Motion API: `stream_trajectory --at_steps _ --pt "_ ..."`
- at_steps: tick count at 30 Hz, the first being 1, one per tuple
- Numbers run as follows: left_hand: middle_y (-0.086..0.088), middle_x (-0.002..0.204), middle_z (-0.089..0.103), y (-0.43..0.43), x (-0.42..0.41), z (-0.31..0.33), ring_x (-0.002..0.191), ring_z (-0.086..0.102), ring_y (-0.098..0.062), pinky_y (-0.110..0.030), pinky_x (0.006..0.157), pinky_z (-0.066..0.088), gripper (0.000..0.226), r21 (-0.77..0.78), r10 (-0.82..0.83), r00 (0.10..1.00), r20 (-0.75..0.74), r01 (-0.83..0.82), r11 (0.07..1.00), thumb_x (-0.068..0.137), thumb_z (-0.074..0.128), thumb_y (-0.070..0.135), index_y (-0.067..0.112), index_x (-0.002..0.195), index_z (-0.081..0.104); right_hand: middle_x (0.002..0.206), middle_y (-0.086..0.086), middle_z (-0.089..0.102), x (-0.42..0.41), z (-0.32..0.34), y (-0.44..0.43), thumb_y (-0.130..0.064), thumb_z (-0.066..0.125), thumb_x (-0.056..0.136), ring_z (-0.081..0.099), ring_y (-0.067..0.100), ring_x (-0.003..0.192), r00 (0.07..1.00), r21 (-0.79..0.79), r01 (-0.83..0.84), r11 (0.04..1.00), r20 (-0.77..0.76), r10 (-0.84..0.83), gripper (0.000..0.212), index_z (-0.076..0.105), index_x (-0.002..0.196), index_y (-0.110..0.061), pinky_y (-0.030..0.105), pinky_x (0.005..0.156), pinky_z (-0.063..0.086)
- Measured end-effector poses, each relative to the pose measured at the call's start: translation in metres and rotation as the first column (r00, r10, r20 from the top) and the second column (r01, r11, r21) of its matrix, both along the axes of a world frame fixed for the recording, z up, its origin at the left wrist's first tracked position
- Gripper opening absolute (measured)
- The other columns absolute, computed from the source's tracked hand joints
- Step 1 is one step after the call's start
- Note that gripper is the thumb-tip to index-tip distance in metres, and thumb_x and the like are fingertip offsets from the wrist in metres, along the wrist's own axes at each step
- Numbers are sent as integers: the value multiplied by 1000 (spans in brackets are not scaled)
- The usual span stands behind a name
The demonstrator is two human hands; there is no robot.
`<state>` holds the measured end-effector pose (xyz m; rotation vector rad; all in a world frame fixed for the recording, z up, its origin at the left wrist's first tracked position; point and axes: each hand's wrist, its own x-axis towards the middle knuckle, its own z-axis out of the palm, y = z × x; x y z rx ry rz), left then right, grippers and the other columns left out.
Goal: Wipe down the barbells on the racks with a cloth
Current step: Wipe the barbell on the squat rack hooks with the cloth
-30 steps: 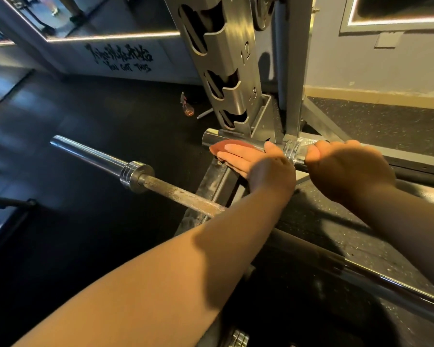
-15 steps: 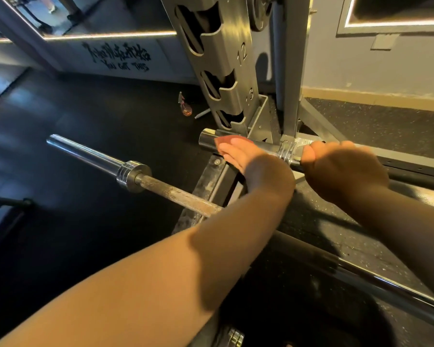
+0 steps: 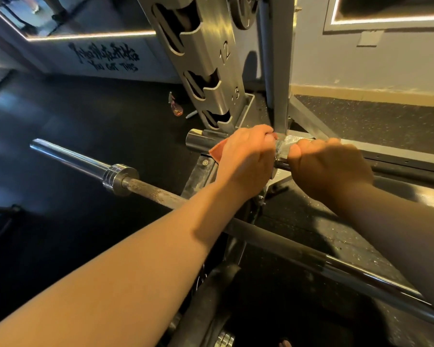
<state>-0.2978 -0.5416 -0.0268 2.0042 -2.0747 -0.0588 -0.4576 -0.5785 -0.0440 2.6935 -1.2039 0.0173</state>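
Fingers [image 3: 264, 136] of the left hand [image 3: 246, 161] curl round the cloth [image 3: 216, 153] on the barbell [image 3: 198, 142] — the right hand [image 3: 328, 169] grips the same barbell just beside it.

Black rubber floor [image 3: 85, 116]: steel rack [image 3: 211, 71] stands on it; small pink spray bottle [image 3: 176, 108] just beside rack foot, speckled matting [image 3: 373, 121] beyond

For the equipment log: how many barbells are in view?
2. The far barbell is under the left hand and right hand; the near barbell crosses left to lower right. A collar at the bottom edge may belong to a third.
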Motion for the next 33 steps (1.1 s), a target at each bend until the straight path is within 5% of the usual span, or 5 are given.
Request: stream_trajectory --at_steps 6,12,16,23,33 --pt "-11 117 61 -51 -13 22 102 57 -28 -41 80 37 46 406 4 984 175 -76 911 108 25 29 12 151 33 63 6 36 0 0 0 -21 37 103 40 24 50 994 -3 24 1000 108 -23 34 58 80 -8 31 48 38" --pt "-6 96 65 6 -15 6 92 63 -29 -42 86 51 15 -60 -69 998 9 69 996 99 53 17 9 109 61 76 4 45 0 -1 -2 -32 26 106 57 27 65 998 56 8 998 57 -11 37 59 100 -15 36 54 43" --pt "8 139 48 17 37 -14 136 43 -15 -32 119 28 54 108 -164 986 -13 164 980 98 58 23 27 148 40 76 6 50 1 0 -2 -33 22 104 54 26 66 993 96 93 991 58 -99 39 55 96 -15 35 58 44" --pt "9 77 53 -12 16 -13 79 57 -17 -33 74 47 12 15 170 972 162 -175 985 87 74 24 24 89 62 75 7 56 2 -6 -5 -38 13 102 55 26 66 970 171 137 976 178 -168 40 45 85 -20 40 65 52" --pt "7 102 68 -7 51 -4 101 63 -13 -37 98 49 21 51 1 998 62 -4 999 91 67 30 25 111 67 73 5 55 1 -12 -8 -41 -4 98 53 24 64 972 153 127 980 177 -154 59 50 87 -19 36 61 50"
